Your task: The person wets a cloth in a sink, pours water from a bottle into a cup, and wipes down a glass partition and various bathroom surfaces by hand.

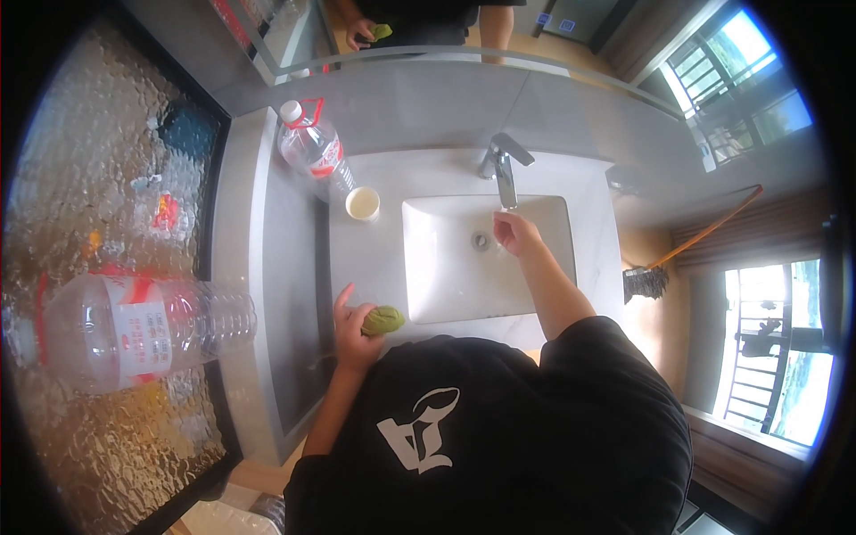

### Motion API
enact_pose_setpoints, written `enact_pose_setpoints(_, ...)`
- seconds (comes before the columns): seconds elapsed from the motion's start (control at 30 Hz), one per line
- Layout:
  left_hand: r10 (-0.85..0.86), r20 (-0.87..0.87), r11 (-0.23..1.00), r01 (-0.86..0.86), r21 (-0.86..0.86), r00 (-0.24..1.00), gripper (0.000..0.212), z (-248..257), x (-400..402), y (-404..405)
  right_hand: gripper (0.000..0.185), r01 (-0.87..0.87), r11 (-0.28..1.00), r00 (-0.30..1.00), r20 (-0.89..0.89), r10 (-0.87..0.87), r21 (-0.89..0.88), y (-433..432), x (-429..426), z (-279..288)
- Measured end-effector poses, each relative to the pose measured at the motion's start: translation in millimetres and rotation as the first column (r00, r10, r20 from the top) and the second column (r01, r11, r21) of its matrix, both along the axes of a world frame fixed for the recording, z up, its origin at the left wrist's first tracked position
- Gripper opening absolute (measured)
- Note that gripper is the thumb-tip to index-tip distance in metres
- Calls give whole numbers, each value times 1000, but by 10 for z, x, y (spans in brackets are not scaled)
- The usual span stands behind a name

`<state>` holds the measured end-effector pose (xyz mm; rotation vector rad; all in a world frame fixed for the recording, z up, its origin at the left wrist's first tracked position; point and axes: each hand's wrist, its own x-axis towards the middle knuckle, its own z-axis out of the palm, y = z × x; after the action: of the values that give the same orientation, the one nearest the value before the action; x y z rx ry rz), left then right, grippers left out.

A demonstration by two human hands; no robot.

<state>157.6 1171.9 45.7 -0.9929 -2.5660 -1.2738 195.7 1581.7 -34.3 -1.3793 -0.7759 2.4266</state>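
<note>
My left hand [356, 334] holds a green, leaf-like object [383, 321], too small to name surely, between thumb and fingers at the counter's front edge. Over the white washbasin [441, 267], my right hand [515, 232] is just below the spout of the chrome faucet [505, 167], its fingers curled; whether anything is pinched in them or water runs there is not plain. The metal drain [481, 241] lies left of that hand. A pale paper cup [363, 204] stands on the counter left of the basin, beside a clear plastic bottle [314, 150] with a white cap and red handle.
Another large clear bottle [144, 331] lies at the left by textured glass [100, 167]. A grey ledge [244, 267] runs between the glass and the counter. Behind the faucet, a mirror [428, 27] reflects the person. At the right are a mop [645, 281] with an orange handle and a window.
</note>
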Motion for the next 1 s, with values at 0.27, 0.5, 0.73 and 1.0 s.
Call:
enact_pose_setpoints(0.27,5,138,999,-12,46,990,28,28,29,2,16,-34,993,999,-24,37,114,66,74,-154)
enact_pose_setpoints(0.5,-30,-74,999,29,-22,997,33,-61,-26,-18,22,11,990,1000,27,-15,142,-60,55,34)
enact_pose_setpoints(0.73,-68,-77,998,67,-15,995,32,-70,-60,75,14,-71,991,997,-4,72,116,-45,44,-53)
enact_pose_setpoints(1.0,-54,30,998,53,35,998,31,-31,-16,115,11,-129,976,984,145,105,173,-25,68,66)
